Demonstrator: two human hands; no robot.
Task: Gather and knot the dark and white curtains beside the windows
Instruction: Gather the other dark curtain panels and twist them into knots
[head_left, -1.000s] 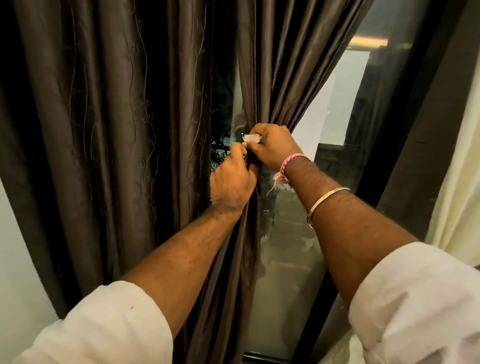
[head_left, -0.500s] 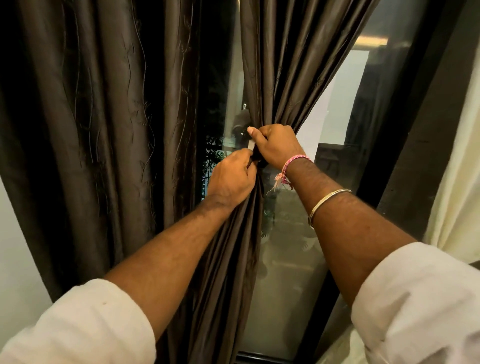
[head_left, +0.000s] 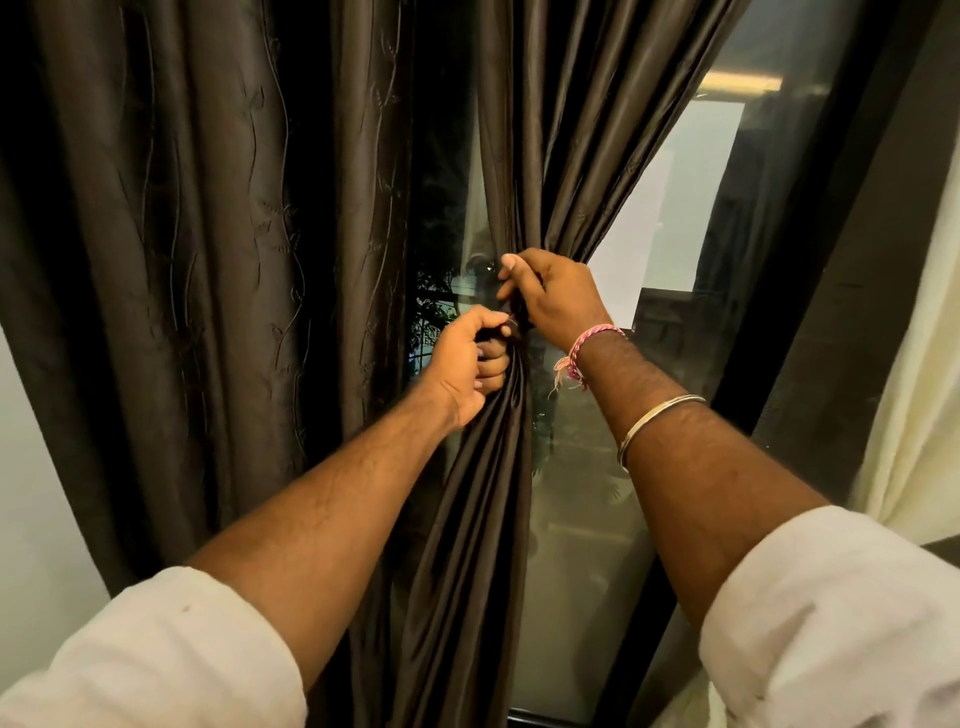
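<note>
Dim room, window glass (head_left: 582, 519) straight ahead behind the drapes, with a bright reflection high on the right pane and a dark window frame (head_left: 810, 322) running diagonally at right. Pale wall (head_left: 36, 519) at far left.

Dark curtain (head_left: 550, 156): brown, satiny, hanging in front of the glass at centre. Its folds fan down from the top and converge to a tight waist at mid-frame, then fall as one bunched rope toward the bottom edge. A second dark panel (head_left: 171, 260), with a stitched vine pattern, hangs loose to the left, apart from the bunch.

White curtain (head_left: 914, 415): cream fabric at the far right edge, beyond the frame, untouched.

Left hand (head_left: 467, 364): fingers curled round the gathered waist from the left, just below the other hand; fingertips tucked into the cloth.

Right hand (head_left: 556, 296): above and touching the left, fingers curled over the bunch, thumb extended along the top. What exactly the thumb presses on cannot be told.

Right wrist carries a pink thread band (head_left: 587, 343); a metal bangle (head_left: 654, 421) sits further up the forearm. Both sleeves white, pushed up.
</note>
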